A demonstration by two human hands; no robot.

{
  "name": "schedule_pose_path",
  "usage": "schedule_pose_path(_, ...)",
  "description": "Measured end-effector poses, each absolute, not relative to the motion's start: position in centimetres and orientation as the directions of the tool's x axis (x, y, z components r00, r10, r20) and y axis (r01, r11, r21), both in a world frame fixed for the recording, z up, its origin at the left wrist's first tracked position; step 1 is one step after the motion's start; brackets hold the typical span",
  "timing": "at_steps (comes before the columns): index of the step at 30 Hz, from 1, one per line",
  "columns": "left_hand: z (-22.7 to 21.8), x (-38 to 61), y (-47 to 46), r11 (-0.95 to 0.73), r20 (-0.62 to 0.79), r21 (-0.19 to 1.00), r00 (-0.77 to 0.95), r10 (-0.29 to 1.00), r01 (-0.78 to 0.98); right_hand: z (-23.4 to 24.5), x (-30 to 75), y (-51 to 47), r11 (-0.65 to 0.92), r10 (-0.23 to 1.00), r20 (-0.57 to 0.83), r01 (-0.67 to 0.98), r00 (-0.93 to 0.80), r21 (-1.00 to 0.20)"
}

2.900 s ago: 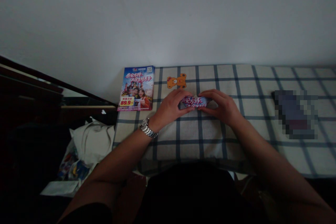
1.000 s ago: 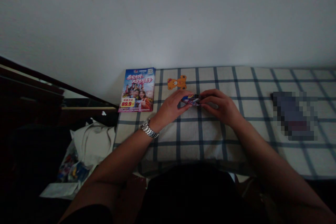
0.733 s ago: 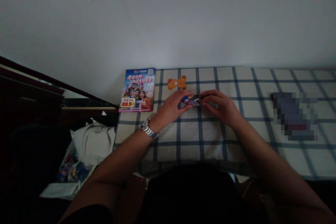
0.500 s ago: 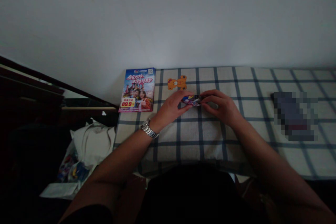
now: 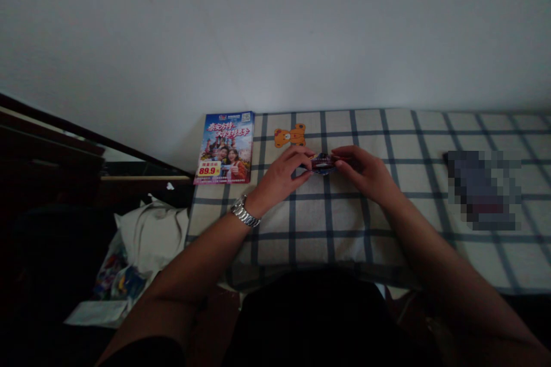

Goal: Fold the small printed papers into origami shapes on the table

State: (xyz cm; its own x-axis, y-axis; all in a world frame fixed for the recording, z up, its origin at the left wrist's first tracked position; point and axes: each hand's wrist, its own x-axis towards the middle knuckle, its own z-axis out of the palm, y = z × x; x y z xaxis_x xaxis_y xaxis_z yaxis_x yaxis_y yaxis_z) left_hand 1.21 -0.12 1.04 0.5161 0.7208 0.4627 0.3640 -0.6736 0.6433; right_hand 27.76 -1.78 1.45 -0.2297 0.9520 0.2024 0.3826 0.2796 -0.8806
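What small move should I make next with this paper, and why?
I'd perhaps pinch the paper flatter: its middle seems to bulge, and your left hand and right hand hold its opposite ends. The folds are too small to make out.

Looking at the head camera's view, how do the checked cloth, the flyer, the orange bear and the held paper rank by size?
1. Checked cloth, by far
2. Flyer
3. Orange bear
Unsure: paper. Its visible part looks smaller than the bear, but it is partly covered.
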Motion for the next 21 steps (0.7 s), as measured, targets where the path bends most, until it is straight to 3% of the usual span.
schedule_pose_path(6, 1.2, 1.3, -0.4, -0.672, 0.462, 0.661, 0.525, 0.715, 0.333, 1.4, 27.7, -1.6, 0.198, 0.964, 0.146, 0.229, -0.224, -0.953)
schedule_pose_path(8, 1.3, 1.4, -0.6, -0.637, 0.431, 0.716, 0.537, 0.725, 0.286, 1.5, 27.7, -1.5, 0.178, 0.968, 0.132, 0.209, -0.214, -0.962)
schedule_pose_path(11, 1.5, 1.8, -1.0, -0.456, 0.321, 0.876, 0.513, 0.796, 0.16, 1.7, 27.5, -1.7, 0.164, 0.965, 0.119, 0.182, -0.234, -0.969)
schedule_pose_path(16, 1.6, 2.4, -1.2, -0.338, 0.184, 0.914, 0.517, 0.836, 0.222, 2.1, 27.1, -1.9, 0.145, 0.957, 0.09, 0.185, -0.276, -0.972)
schedule_pose_path(21, 1.5, 2.6, -1.2, -0.29, 0.147, 0.929, 0.49, 0.859, 0.229, 2.2, 26.9, -2.0, 0.146, 0.957, 0.095, 0.171, -0.273, -0.974)
